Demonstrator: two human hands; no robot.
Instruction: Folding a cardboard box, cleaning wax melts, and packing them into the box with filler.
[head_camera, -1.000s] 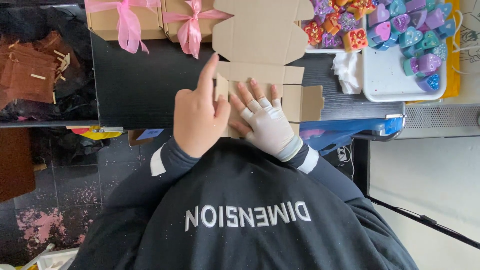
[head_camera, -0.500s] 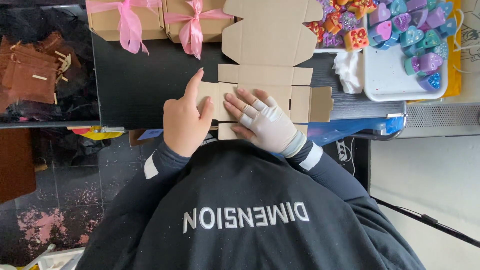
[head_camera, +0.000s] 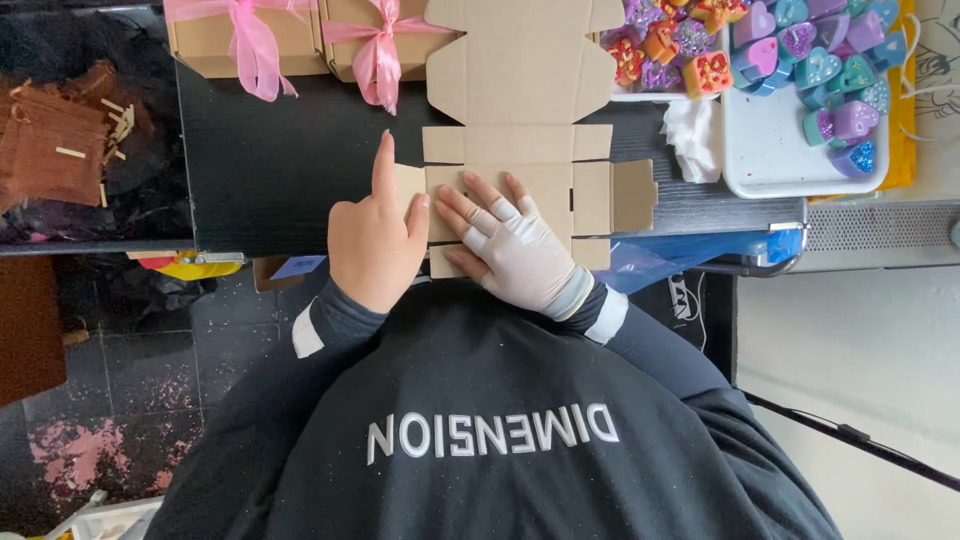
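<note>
1. Left hand (head_camera: 375, 240) pins the side flap, index finger pointing straight up, the rest curled; gloved right hand (head_camera: 515, 250) lies flat, fingers spread, on the flat cardboard box blank (head_camera: 530, 150) at the tabletop (head_camera: 270, 160) near edge.
2. Risk: the overhanging blank could slip off, or crease crooked.
3. Beyond: one blank, two pink-ribboned boxes (head_camera: 290, 35), one white tray (head_camera: 790, 150) of heart shapes.

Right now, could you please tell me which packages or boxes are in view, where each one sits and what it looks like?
Flat unfolded brown cardboard box blank: middle of the black table, under both hands.
Closed brown cardboard box with pink ribbon bow: far left edge of the table.
Second closed brown cardboard box with pink ribbon bow: beside the first, against the blank.
White rectangular tray: far right, holding colourful heart-shaped pieces.
</note>
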